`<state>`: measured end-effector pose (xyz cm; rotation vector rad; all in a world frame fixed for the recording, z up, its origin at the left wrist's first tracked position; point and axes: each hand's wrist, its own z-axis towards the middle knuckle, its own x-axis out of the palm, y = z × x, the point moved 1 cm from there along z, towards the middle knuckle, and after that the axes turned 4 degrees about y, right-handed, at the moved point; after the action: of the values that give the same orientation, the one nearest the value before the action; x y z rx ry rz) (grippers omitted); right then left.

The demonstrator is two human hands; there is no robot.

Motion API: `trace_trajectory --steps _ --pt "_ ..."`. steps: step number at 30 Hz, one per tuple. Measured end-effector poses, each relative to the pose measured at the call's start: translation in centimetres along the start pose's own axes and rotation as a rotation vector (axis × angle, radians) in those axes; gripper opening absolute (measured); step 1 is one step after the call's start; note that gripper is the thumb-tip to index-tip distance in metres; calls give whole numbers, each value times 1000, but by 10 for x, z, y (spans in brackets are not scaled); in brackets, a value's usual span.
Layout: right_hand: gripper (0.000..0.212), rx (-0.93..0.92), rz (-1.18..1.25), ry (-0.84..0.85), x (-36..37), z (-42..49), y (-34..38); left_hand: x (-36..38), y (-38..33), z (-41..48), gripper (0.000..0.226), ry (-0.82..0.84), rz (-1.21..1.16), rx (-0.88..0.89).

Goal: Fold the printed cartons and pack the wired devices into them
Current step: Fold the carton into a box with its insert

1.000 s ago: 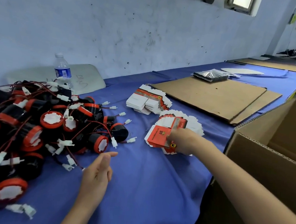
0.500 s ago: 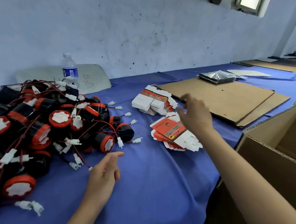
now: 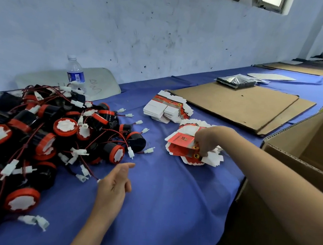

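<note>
Left hand low over the blue table, fingers loosely extended, holding nothing. Just left of it: a heap of black-and-red wired devices, white connectors trailing. Right hand farther out, fingers curled around a fanned stack of flat printed cartons on the table. Second carton stack beyond. Cardboard sheets behind that.

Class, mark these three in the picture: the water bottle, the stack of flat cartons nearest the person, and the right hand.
water bottle (image 3: 75,76), head view, on its blue label.
near carton stack (image 3: 180,142), head view, on the red top carton.
right hand (image 3: 206,140), head view, on the back of the hand.
</note>
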<state>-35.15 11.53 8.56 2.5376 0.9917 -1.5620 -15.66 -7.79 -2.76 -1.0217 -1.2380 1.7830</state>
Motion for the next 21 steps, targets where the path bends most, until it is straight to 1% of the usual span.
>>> trace_trajectory --steps 1,2,3,4,6,9,11,12,13,14,15,16,18,19,20,21 --pt "13 -4 -37 -20 -5 -2 0 -1 1 0 40 1 -2 -1" --pt "10 -2 -65 -53 -11 -6 0 -1 1 0 39 4 -3 -1" --pt "13 -4 -85 -95 -17 -9 0 -1 1 0 38 6 -6 1" --pt "12 0 -83 -141 -25 -16 0 -1 1 0 37 6 -10 1" --pt "11 3 -38 -274 -45 -28 -4 0 1 0 37 7 -16 4" --pt "5 103 26 -511 -84 -51 -19 0 2 0 40 13 -13 20" --pt "8 139 183 -703 -105 -61 -34 0 3 1 42 12 -18 20" --pt "7 96 335 -761 -112 -66 -41 1 3 1 43 9 -24 19" --pt "5 -3 546 -787 -116 -69 -43 2 2 2 45 3 -34 20" --pt "8 -127 782 -777 -114 -73 -41 3 1 3 47 -9 -58 25" --pt "15 -243 993 -731 -106 -75 -33 4 -1 3 48 -25 -97 31" --pt "22 -348 1134 -671 -93 -74 -19 4 -2 4 49 -49 -142 35" --pt "35 -503 1264 -549 -55 -63 23 2 -4 5 52 -107 -213 20" --pt "37 -567 1325 -465 -35 -52 45 1 -5 5 51 -142 -236 9" --pt "37 -610 1399 -365 -14 -42 66 0 -7 4 52 -182 -249 -1" --pt "33 -625 1446 -300 5 -30 86 -4 -8 4 55 -223 -252 -5"
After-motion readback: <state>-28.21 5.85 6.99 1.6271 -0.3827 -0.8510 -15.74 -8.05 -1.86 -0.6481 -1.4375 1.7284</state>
